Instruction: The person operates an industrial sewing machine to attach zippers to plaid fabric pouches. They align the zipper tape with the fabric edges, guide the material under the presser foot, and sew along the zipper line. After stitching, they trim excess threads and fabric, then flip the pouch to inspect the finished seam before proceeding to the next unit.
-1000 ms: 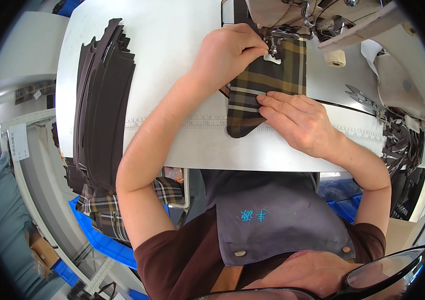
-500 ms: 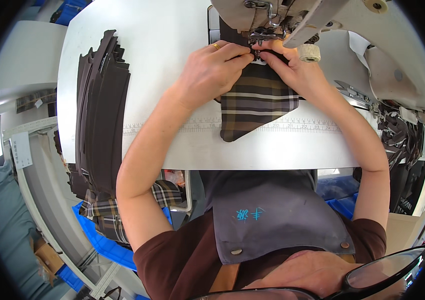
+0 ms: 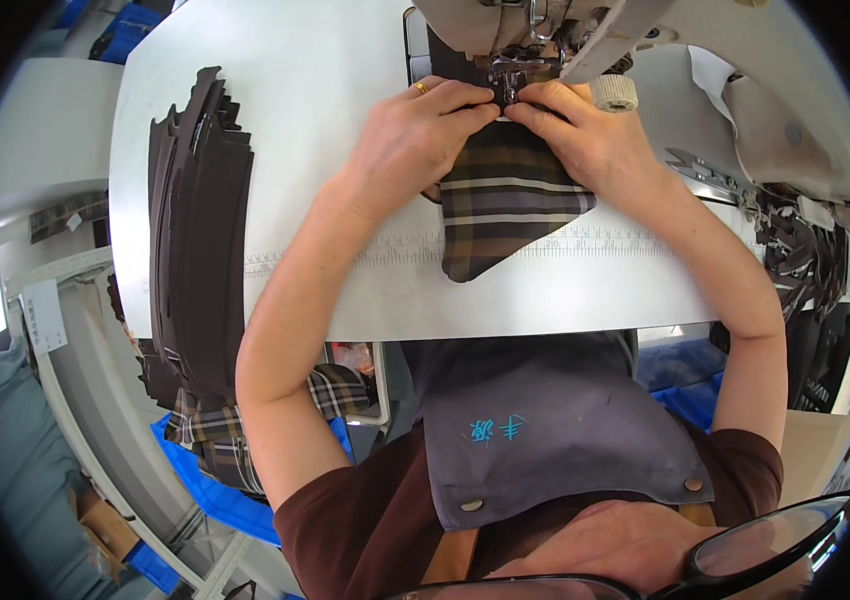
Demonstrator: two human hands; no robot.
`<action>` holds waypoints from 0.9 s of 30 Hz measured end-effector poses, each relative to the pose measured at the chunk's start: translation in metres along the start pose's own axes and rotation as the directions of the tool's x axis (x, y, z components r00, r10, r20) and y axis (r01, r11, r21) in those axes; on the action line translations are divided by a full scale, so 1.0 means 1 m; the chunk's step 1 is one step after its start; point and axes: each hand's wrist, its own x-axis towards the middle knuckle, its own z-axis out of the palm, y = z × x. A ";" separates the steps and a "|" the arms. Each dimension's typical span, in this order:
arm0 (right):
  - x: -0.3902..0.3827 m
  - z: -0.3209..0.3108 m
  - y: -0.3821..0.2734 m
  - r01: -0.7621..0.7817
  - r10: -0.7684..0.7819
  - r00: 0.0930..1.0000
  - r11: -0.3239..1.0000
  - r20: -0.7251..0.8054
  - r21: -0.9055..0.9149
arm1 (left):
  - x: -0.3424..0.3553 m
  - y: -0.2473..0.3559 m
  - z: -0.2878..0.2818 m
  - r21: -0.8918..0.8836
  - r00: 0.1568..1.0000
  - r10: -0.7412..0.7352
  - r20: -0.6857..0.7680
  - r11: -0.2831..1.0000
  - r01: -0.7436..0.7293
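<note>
A piece of brown, black and white plaid fabric (image 3: 510,205) lies on the white sewing table, its far edge under the presser foot (image 3: 510,92) of a sewing machine (image 3: 635,40). My left hand (image 3: 415,140) is closed on that edge, thumb and forefinger together just left of the foot. From the other side, my right hand (image 3: 600,140) pinches the edge close to the foot. Both sets of fingertips nearly meet at the needle area, where the seam itself is mostly hidden. A dark fabric piece (image 3: 453,55) shows behind the foot.
On the left lies a tall stack of dark fabric strips (image 3: 200,240). Below it, more plaid cloth hangs over a blue bin (image 3: 215,500). A printed ruler scale (image 3: 395,243) crosses the table. Scissors (image 3: 700,170) and tangled dark scraps (image 3: 803,250) sit at the right.
My right fingers have drawn back slightly from under the foot to its right side. My left hand has shifted a little left. The plaid fabric lies almost where it was.
</note>
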 end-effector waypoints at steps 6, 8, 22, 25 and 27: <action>0.000 -0.003 -0.004 -0.035 0.035 0.999 0.998 0.018 0.047 | 0.000 0.000 -0.002 -0.052 0.999 -0.032 -0.007 0.998 0.032; 0.002 -0.003 -0.003 -0.037 0.037 0.999 0.998 -0.002 0.058 | 0.000 -0.002 0.000 -0.075 0.999 -0.027 -0.017 0.997 0.026; 0.011 -0.002 0.002 -0.059 0.060 0.998 0.998 -0.036 0.012 | 0.010 -0.015 0.009 -0.074 0.993 -0.049 -0.107 0.996 0.042; 0.012 -0.004 0.001 -0.052 0.052 0.997 0.999 -0.060 0.012 | 0.011 -0.016 0.009 -0.084 0.993 -0.045 -0.111 0.996 0.036; 0.012 -0.002 0.001 -0.063 0.065 0.996 0.998 -0.069 0.020 | 0.011 -0.016 0.010 -0.087 0.992 -0.050 -0.116 0.995 0.040</action>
